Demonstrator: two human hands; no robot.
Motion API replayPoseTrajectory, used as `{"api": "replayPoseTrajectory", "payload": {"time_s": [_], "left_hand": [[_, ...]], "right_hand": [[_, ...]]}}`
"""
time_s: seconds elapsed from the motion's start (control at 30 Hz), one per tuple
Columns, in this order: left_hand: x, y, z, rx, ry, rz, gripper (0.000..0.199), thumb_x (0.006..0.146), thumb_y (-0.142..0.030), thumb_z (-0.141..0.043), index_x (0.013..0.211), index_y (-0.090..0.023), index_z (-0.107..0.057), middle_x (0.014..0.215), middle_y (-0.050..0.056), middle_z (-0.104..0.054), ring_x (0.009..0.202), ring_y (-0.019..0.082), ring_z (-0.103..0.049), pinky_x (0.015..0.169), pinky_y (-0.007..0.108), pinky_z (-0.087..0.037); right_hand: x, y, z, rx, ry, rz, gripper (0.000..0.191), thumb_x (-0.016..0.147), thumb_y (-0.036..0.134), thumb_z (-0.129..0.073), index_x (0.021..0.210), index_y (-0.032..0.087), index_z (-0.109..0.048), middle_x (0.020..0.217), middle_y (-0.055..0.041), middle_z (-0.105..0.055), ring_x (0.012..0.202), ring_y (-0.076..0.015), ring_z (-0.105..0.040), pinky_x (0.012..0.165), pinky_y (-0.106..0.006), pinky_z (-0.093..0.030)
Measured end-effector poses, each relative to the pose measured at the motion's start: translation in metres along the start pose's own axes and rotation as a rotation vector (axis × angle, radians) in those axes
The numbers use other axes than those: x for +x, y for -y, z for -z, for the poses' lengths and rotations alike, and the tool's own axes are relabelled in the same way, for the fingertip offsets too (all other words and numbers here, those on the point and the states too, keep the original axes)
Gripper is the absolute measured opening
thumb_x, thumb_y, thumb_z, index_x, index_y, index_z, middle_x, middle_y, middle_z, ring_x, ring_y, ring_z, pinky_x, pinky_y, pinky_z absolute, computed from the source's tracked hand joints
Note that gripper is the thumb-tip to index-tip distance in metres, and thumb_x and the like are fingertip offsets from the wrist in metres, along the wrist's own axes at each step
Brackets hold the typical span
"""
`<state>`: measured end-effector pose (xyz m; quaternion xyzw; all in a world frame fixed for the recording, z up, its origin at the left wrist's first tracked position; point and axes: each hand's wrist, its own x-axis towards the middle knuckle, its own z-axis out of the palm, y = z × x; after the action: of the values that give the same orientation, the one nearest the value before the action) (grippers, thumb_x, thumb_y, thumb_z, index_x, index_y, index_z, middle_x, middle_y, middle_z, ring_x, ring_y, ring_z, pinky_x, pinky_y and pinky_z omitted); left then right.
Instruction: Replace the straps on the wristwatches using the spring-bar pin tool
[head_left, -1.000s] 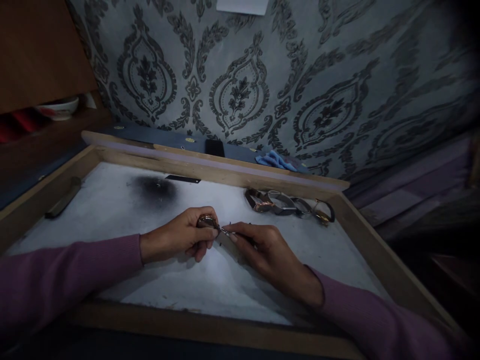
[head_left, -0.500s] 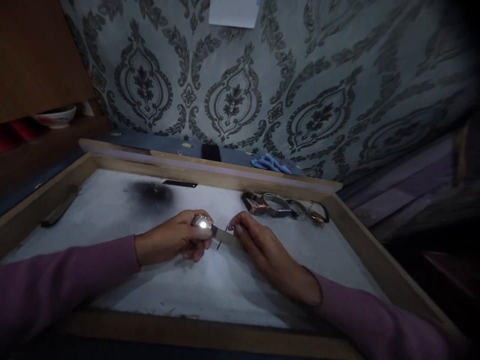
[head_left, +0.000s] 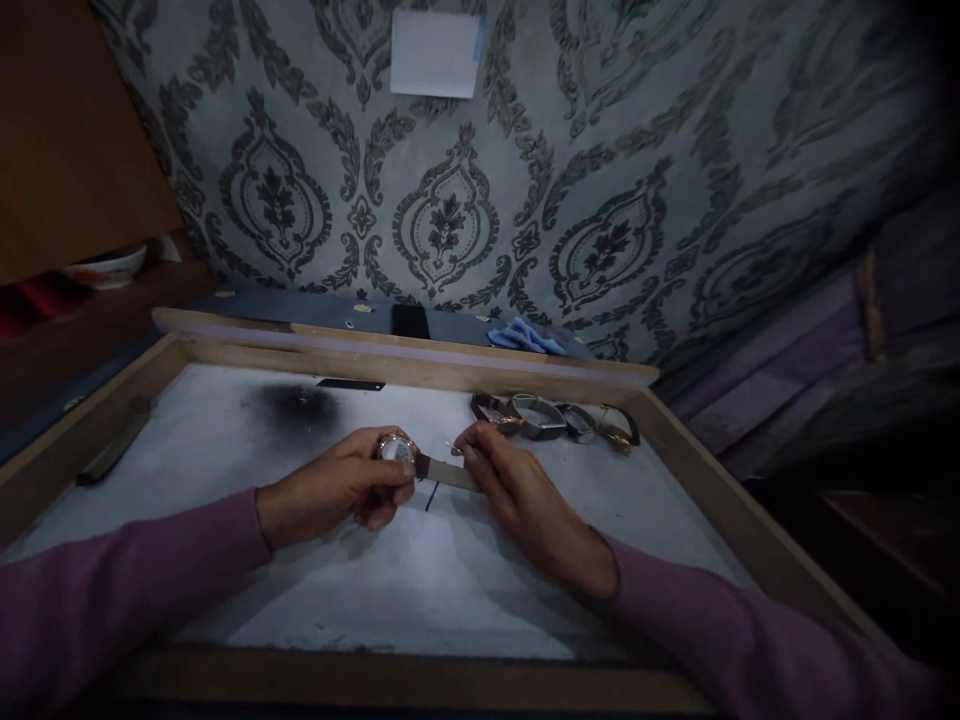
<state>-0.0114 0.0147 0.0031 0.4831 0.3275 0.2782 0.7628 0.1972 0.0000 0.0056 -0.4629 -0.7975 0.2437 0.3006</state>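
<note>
Near the centre of the shallow wooden tray with white floor and raised rim (head_left: pixel 450 366), head view: one round gold-toned wristwatch (head_left: pixel 396 452), brown-grey strap extending right, clasped by the left hand (head_left: pixel 345 480), thumb at the case; face or back cannot be told.

Right hand (head_left: pixel 521 490): pinching a slim bright metal tool (head_left: pixel 451 447), beside the strap.

Change within the last second: tool tip, formerly at or against the case edge, now stands apart; pale disc now turned towards the camera. Judged a break in the tool work, perhaps to check the case.

Tray contents, other: four assorted wristwatches (head_left: pixel 538 418) in a row, back right corner; flat black metal strip (head_left: pixel 350 384), back edge; long grey dark-ended implement (head_left: pixel 112 450), left edge; thin dark stick (head_left: pixel 432 497), below the strap.

White bowl with red pattern (head_left: pixel 109 270), beyond the left back corner: contents not visible.
</note>
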Motion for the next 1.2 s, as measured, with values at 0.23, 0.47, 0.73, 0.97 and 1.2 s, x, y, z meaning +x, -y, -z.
{"api": "replayPoseTrajectory", "payload": {"time_s": [0.23, 0.47, 0.73, 0.97, 1.2], "left_hand": [[0.007, 0.002, 0.006, 0.026, -0.181, -0.075, 0.028, 0.073, -0.036, -0.07, 0.073, -0.015, -0.053, 0.056, -0.005, -0.054, 0.037, 0.004, -0.041, 0.034, 0.017, -0.017], [0.007, 0.0, 0.003, -0.048, -0.291, -0.118, 0.039, 0.066, -0.043, -0.08, 0.082, -0.014, -0.058, 0.063, -0.006, -0.05, 0.047, 0.003, -0.036, 0.038, 0.015, -0.019], [-0.002, -0.015, 0.005, -0.11, -0.204, -0.139, 0.045, 0.065, -0.043, -0.082, 0.086, -0.016, -0.053, 0.074, 0.001, -0.062, 0.066, 0.012, -0.057, 0.062, 0.024, -0.049], [-0.009, -0.021, 0.013, 0.18, -0.104, -0.102, 0.03, 0.072, -0.035, -0.076, 0.083, -0.012, -0.059, 0.063, -0.004, -0.052, 0.048, 0.005, -0.041, 0.043, 0.017, -0.032], [-0.014, -0.022, 0.018, 0.348, 0.072, -0.026, 0.036, 0.071, -0.041, -0.076, 0.083, -0.014, -0.057, 0.073, 0.005, -0.063, 0.068, 0.016, -0.06, 0.06, 0.024, -0.046]], "right_hand": [[-0.005, -0.001, -0.008, 0.037, -0.019, 0.05, 0.015, 0.098, 0.025, -0.035, 0.089, 0.02, -0.046, 0.065, 0.0035, -0.045, 0.056, -0.0122, -0.042, 0.056, -0.024, -0.034], [-0.01, 0.007, -0.013, 0.074, 0.112, 0.164, 0.013, 0.097, 0.021, -0.034, 0.09, 0.021, -0.044, 0.063, 0.0045, -0.047, 0.053, -0.011, -0.042, 0.053, -0.023, -0.033], [0.006, -0.008, -0.003, 0.022, -0.128, 0.275, 0.015, 0.094, 0.017, -0.037, 0.1, 0.018, -0.05, 0.064, 0.0021, -0.054, 0.055, -0.0116, -0.051, 0.056, -0.022, -0.039], [0.009, -0.014, 0.021, 0.0, -0.359, 0.102, 0.02, 0.096, 0.025, -0.034, 0.108, 0.016, -0.048, 0.066, 0.0028, -0.053, 0.051, -0.0105, -0.047, 0.056, -0.022, -0.038], [-0.009, -0.007, 0.022, -0.023, -0.333, 0.071, 0.024, 0.088, 0.013, -0.041, 0.111, 0.015, -0.048, 0.067, 0.0036, -0.056, 0.049, -0.0108, -0.049, 0.059, -0.024, -0.041]]}}
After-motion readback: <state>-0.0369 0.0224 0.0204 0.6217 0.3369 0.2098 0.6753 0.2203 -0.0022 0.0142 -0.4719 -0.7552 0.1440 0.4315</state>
